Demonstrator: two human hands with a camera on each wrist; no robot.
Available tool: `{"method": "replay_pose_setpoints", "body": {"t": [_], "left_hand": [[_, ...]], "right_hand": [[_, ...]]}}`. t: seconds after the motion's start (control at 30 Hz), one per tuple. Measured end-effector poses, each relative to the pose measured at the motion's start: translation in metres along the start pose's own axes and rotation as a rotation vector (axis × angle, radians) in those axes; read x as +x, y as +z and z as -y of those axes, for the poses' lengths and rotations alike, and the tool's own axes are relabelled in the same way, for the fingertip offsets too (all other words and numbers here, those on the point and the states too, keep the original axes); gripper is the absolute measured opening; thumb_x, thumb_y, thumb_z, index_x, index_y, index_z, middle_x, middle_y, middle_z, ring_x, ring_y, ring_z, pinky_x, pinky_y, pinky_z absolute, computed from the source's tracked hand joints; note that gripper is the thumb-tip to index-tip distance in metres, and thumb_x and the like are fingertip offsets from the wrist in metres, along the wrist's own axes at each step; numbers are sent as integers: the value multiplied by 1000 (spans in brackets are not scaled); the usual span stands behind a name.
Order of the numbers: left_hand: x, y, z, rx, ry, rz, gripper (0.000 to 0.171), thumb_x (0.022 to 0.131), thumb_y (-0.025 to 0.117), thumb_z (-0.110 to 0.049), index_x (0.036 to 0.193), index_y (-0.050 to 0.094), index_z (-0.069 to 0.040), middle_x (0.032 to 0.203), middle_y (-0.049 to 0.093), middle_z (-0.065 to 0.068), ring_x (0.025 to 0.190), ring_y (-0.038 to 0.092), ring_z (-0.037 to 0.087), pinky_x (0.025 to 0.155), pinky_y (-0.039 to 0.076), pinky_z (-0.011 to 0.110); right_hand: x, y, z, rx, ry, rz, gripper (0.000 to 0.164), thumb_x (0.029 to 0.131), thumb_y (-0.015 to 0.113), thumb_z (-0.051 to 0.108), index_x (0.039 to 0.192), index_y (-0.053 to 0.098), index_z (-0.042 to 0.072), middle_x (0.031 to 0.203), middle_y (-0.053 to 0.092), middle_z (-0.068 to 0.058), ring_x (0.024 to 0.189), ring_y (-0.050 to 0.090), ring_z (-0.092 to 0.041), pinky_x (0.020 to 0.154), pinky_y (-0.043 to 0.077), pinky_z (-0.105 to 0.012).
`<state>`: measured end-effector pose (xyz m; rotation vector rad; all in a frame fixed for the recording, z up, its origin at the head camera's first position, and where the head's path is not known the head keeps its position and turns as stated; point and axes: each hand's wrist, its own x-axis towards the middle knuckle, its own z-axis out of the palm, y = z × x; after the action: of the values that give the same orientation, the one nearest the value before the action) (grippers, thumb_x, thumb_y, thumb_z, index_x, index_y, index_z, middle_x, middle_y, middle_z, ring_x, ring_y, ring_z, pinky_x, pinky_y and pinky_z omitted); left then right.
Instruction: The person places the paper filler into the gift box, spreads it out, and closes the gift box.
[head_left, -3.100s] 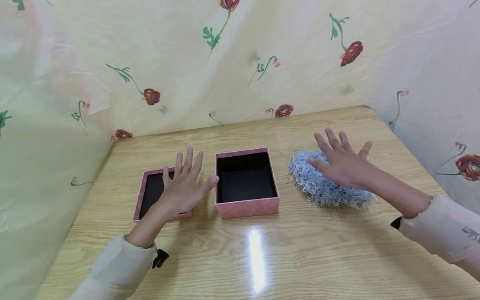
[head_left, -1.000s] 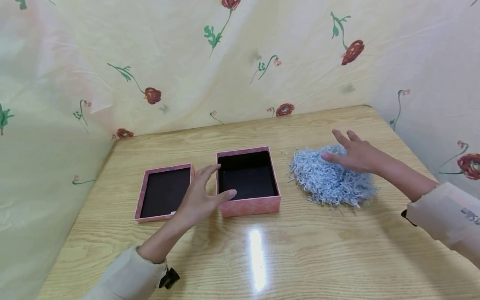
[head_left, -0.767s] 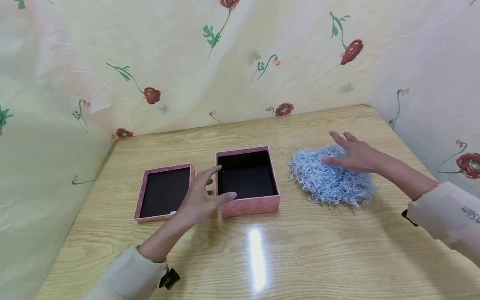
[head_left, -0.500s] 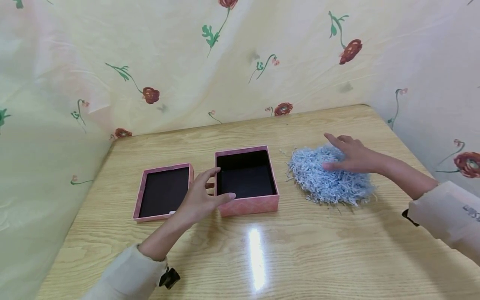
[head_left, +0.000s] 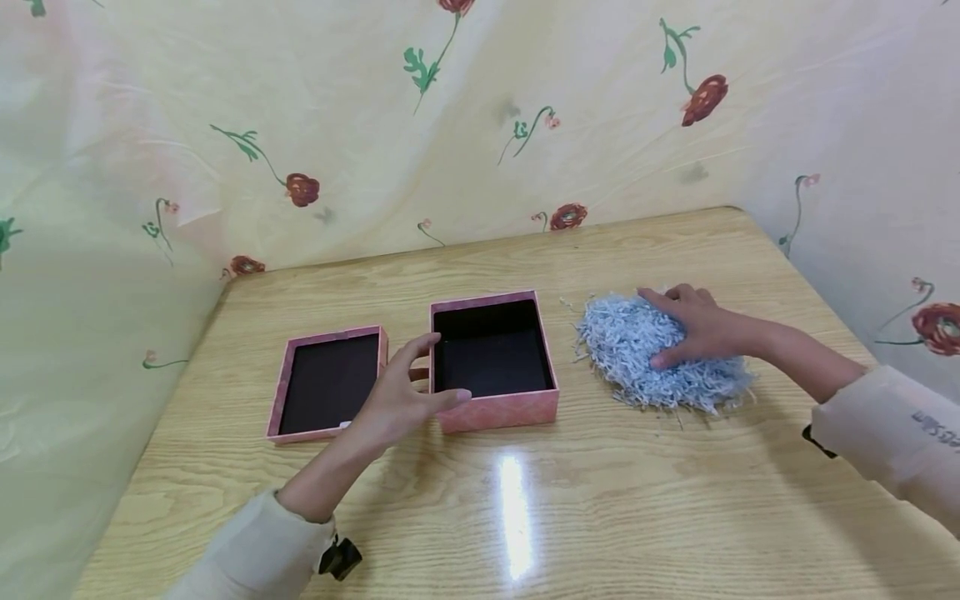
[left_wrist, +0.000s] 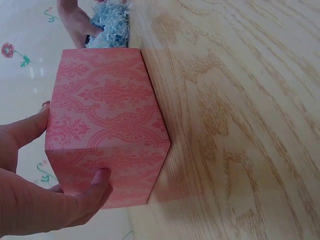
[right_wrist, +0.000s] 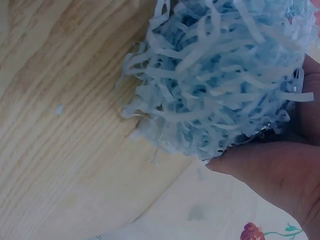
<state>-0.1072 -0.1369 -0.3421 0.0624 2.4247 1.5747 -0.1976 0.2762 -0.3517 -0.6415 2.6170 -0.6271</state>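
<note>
The left hand [head_left: 393, 404], half spread, holds the box [head_left: 501, 413] by its near left corner, midway across the table [head_left: 637, 517]; the right hand [head_left: 701, 329], narrowly curled, grips the shreds [head_left: 626, 350] toward the right edge.

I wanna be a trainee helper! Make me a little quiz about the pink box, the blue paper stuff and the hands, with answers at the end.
1. True or false: in the head view, the deep pink box stands between the shallow pink tray and the blue paper shreds.

2. What is the right hand touching?
A) the deep pink box
B) the shallow pink tray
C) the blue paper shreds

3. Fill in the gap: the left hand is on the deep pink box, whose inside is the colour ____.

Key: 1. True. 2. C. 3. Black.
</note>
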Motion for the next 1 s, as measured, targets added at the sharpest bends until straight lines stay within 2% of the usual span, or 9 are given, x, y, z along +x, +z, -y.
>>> {"method": "replay_pose_setpoints", "body": {"t": [0.3,0.63,1.0], "left_hand": [[0,1,2,-4,-10,-5,88,74,85,-23,147,35,-26,150,32,10,127,43,35,92,49,47],[1,-1,1,4,-7,3,88,74,85,-23,147,35,-25,149,32,12,125,44,34,92,48,46],[0,-1,1,-10,-5,6,88,74,85,-22,147,35,-25,149,31,13,127,42,36,93,48,46]], "right_hand": [[4,10,-6,-33,-26,-10,98,74,83,34,148,29,0,130,29,-33,113,29,-46,81,38,-60],[9,17,-12,-70,-59,-60,83,69,86,14,139,44,-4,113,42,-24,102,39,-37,78,42,-51],[10,14,-15,-102,-78,-72,79,67,87,12,134,49,-5,109,45,-22,98,47,-38,77,44,-51]]}}
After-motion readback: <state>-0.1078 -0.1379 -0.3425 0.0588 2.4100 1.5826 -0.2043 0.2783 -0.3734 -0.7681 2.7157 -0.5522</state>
